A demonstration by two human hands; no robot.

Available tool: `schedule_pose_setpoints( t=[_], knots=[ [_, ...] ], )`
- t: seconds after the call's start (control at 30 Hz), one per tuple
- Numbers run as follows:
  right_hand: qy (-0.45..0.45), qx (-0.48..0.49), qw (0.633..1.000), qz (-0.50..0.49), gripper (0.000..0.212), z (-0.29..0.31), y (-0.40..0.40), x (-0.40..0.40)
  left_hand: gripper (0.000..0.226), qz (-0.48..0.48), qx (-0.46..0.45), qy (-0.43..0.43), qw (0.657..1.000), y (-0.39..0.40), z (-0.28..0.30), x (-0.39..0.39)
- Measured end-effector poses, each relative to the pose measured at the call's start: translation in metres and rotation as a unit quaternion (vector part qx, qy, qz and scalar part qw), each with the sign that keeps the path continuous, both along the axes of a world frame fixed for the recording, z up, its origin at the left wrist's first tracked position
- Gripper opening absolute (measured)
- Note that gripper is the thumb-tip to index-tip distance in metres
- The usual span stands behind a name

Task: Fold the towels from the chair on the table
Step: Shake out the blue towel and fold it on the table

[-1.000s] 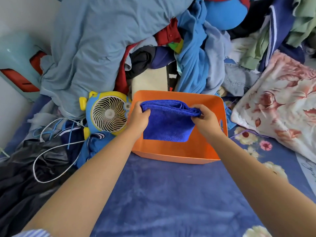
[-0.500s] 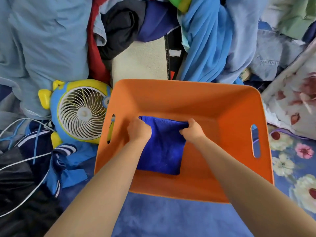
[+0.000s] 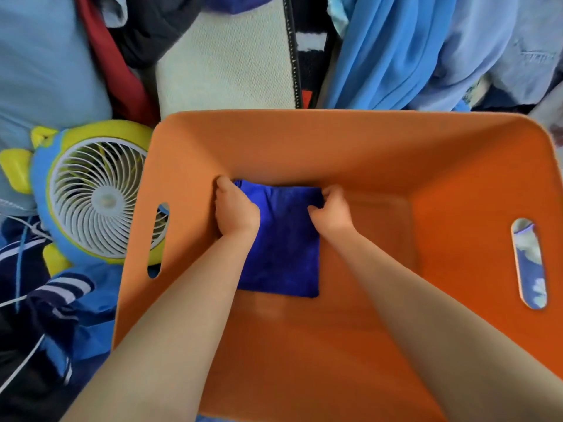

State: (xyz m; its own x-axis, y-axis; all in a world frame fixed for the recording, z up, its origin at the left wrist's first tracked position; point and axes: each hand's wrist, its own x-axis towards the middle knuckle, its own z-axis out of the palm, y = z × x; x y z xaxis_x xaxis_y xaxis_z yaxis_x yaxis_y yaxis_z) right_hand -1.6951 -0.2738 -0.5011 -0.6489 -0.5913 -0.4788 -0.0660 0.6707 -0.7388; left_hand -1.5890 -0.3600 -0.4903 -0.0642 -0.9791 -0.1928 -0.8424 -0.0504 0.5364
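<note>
A folded dark blue towel (image 3: 283, 248) lies flat on the floor of an orange plastic bin (image 3: 335, 153), toward its far left corner. My left hand (image 3: 236, 210) rests on the towel's far left corner with its fingers curled down over it. My right hand (image 3: 330, 213) pinches the towel's far right corner. Both forearms reach down into the bin from the near side.
A blue and yellow toy-shaped fan (image 3: 94, 196) sits against the bin's left wall, with white cables (image 3: 18, 370) and dark clothes near it. Piled garments in light blue (image 3: 396, 50), red and black crowd the far side. A floral blue cover shows through the bin's right handle slot (image 3: 530, 263).
Both hands have carried the folded towel from above the bin's rim down to its floor and pushed it toward the far wall. The view has closed in over the bin.
</note>
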Motion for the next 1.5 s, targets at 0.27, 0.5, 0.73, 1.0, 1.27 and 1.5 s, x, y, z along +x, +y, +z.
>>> schedule_pose_setpoints(
  t=[0.27,0.5,0.73,1.0,1.27,1.5],
  knots=[
    [0.355,0.048,0.887,0.292,0.033,-0.01,0.017,0.015,0.04,-0.332,-0.181,-0.222,0.899,0.019,-0.027,0.017],
    [0.221,0.159,0.884,0.38,0.057,-0.026,0.016,0.017,0.061,-0.322,0.017,-0.246,0.914,0.009,-0.042,0.029],
    [0.172,0.2,0.87,0.416,0.054,0.016,0.024,0.013,0.043,-0.357,0.075,-0.279,0.888,0.009,0.009,0.015],
    [0.259,0.13,0.878,0.38,0.04,0.126,0.083,-0.002,0.024,-0.411,-0.006,-0.277,0.869,0.065,0.123,-0.007],
    [0.346,0.048,0.894,0.28,0.029,0.248,0.175,-0.002,0.028,-0.442,-0.102,-0.287,0.844,0.165,0.244,-0.014],
    [0.391,0.058,0.9,0.181,0.026,0.322,0.326,0.031,0.032,-0.502,-0.175,-0.304,0.791,0.311,0.321,-0.005]
  ],
)
